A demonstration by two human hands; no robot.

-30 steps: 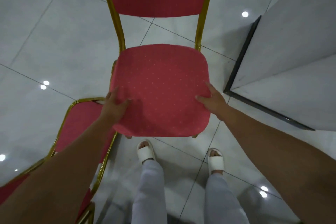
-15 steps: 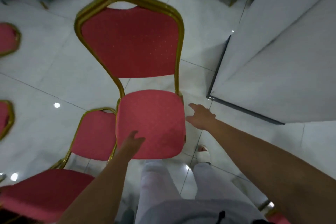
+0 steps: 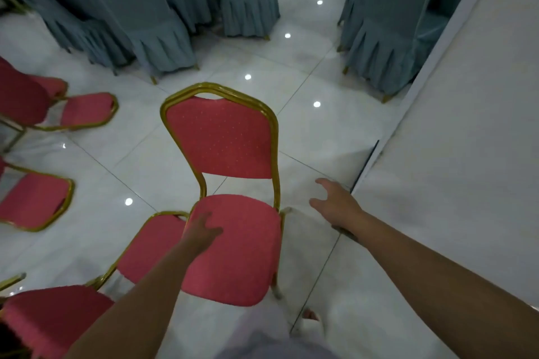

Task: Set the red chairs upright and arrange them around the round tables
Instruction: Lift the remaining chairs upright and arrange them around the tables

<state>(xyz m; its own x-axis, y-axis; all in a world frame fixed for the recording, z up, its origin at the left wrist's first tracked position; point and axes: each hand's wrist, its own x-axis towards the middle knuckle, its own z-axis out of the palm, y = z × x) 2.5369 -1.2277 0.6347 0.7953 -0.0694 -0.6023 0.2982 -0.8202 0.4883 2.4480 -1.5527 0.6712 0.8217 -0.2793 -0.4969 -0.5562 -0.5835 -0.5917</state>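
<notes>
While the left hand rests on the left edge of the seat, the chair stands upright in the middle of the floor, its back turned away from the person. Look at the left fingers: loosely spread on the cushion, touching it, not curled round anything. Over on the other side, the right hand hangs in the air just off the chair's right side, clear of the frame. And the right fingers are open and slightly apart, holding nothing.

So that's one chair up, by the look of it! Placed, though? I'd say not: it stands on open floor near the white wall, with no round table next to it.

Plenty left to do, too. A fallen chair lies right beside the upright one's left side, and more red chairs lie tipped over along the left edge of the floor.

At the far end stand covered chairs in grey-blue. The draped cloth behind them may be a table, though I can't tell for sure.

My read is early going: righting is under way, and arranging these around tables hasn't begun.
</notes>
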